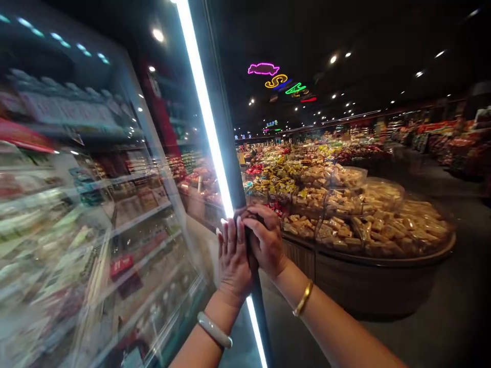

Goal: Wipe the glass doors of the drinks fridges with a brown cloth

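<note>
A tall dark frame (226,92) with a glowing white light strip (203,97) stands slanted in the middle of the head view, at the edge of a glass-fronted display cabinet. My left hand (235,258) lies against this frame with its fingers stretched upward, covering part of the strip. A pale bangle (215,329) circles that wrist. From the other side, my right hand (268,240) has its fingers curled round the frame's edge, close beside the left fingertips. Its wrist wears a gold bangle (303,298). What lies under the palms is hidden.
Blurred shelves (138,220) of packaged goods fill the left side behind glass, among them a red box (121,267). To the right stands a rounded wooden display bin (368,276) heaped with wrapped goods (387,225). Neon signs (263,68) hang overhead.
</note>
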Action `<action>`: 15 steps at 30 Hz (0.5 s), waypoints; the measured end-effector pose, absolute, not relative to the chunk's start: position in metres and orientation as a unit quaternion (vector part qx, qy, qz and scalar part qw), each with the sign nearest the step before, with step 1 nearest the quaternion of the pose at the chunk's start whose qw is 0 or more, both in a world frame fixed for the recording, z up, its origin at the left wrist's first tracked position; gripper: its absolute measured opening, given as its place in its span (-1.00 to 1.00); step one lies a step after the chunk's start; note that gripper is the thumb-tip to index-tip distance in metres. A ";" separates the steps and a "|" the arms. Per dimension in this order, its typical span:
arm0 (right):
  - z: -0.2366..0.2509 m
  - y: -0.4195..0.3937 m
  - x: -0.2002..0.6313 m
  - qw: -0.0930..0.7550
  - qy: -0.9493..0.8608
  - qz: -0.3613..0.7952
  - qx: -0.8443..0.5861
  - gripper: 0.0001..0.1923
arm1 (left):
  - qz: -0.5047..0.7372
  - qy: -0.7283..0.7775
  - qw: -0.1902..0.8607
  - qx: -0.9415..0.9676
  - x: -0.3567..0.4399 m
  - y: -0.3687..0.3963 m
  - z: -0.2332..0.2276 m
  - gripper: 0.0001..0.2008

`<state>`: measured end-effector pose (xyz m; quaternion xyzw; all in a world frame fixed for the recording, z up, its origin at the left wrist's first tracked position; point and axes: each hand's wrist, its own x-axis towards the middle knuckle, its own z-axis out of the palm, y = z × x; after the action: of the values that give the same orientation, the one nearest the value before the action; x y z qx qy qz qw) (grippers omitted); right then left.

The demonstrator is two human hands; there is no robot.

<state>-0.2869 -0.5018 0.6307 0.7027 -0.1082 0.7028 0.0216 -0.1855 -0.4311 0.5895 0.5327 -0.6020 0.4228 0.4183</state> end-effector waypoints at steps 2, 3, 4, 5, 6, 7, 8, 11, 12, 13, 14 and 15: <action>0.603 -0.501 -0.287 -0.025 -0.122 0.708 0.695 -0.82 | 0.428 -0.619 0.381 0.537 -0.185 -0.427 0.568 -0.21; 0.590 -0.500 -0.286 -0.034 -0.119 0.709 0.694 -0.82 | 0.437 -0.627 0.365 0.532 -0.184 -0.425 0.557 -0.20; 0.581 -0.500 -0.285 -0.043 -0.113 0.711 0.692 -0.83 | 0.447 -0.628 0.354 0.529 -0.182 -0.424 0.550 -0.20; 0.578 -0.500 -0.283 -0.048 -0.105 0.714 0.691 -0.83 | 0.455 -0.627 0.347 0.528 -0.180 -0.424 0.548 -0.19; 0.583 -0.502 -0.279 -0.055 -0.094 0.718 0.688 -0.83 | 0.462 -0.626 0.342 0.527 -0.176 -0.425 0.554 -0.19; 0.597 -0.504 -0.274 -0.063 -0.084 0.724 0.682 -0.82 | 0.467 -0.623 0.340 0.527 -0.173 -0.427 0.567 -0.19; 0.617 -0.507 -0.268 -0.070 -0.074 0.732 0.674 -0.81 | 0.467 -0.621 0.339 0.531 -0.168 -0.429 0.587 -0.20; 0.703 -0.517 -0.247 -0.090 -0.042 0.763 0.639 -0.79 | 0.481 -0.597 0.370 0.524 -0.157 -0.435 0.671 -0.22; 0.732 -0.520 -0.242 -0.093 -0.031 0.773 0.627 -0.79 | 0.485 -0.589 0.380 0.523 -0.156 -0.436 0.699 -0.22; 0.755 -0.521 -0.238 -0.103 -0.016 0.781 0.615 -0.77 | 0.489 -0.586 0.389 0.516 -0.155 -0.436 0.723 -0.22; 0.771 -0.522 -0.236 -0.125 0.004 0.787 0.604 -0.76 | 0.490 -0.579 0.402 0.514 -0.155 -0.436 0.741 -0.24; 0.779 -0.522 -0.234 -0.144 0.016 0.789 0.598 -0.74 | 0.491 -0.576 0.405 0.513 -0.157 -0.435 0.751 -0.26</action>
<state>-0.2341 -0.5215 0.7787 0.5975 0.0162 0.7887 -0.1439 -0.1567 -0.4346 0.7509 0.5127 -0.5759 0.4914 0.4050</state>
